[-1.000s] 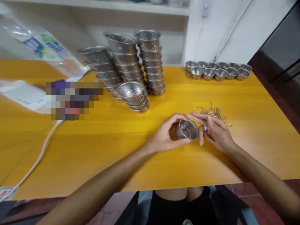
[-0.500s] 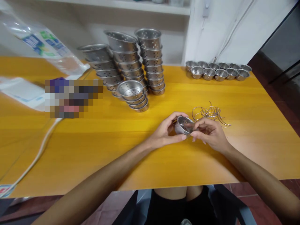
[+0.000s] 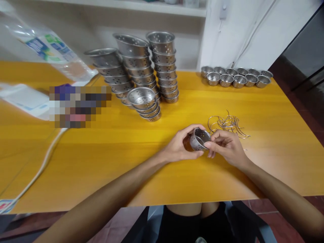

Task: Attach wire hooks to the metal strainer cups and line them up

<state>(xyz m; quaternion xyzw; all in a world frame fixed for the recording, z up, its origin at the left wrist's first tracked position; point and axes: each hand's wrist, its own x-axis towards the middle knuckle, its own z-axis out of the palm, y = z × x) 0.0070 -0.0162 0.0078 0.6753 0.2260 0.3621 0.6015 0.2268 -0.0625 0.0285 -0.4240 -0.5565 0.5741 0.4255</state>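
A small perforated metal cup (image 3: pixel 199 139) is held tilted just above the yellow table (image 3: pixel 126 162), its mouth turned to the right. My left hand (image 3: pixel 178 147) is wrapped round its left side and bottom. My right hand (image 3: pixel 225 147) pinches the cup's right rim with thumb and fingers. Just behind my right hand lies a tangle of thin wire hooks (image 3: pixel 227 123).
Stacks of larger perforated metal bowls (image 3: pixel 141 72) stand at the back middle. A row of small metal cups (image 3: pixel 236 77) lines the back right. A plastic bag (image 3: pixel 45 50) and a white cable (image 3: pixel 37 168) lie at the left. The table's front edge is close to my body.
My right hand went from open fingers beside the cup to a pinch on its rim. The cup has tilted and turned slightly between my hands.
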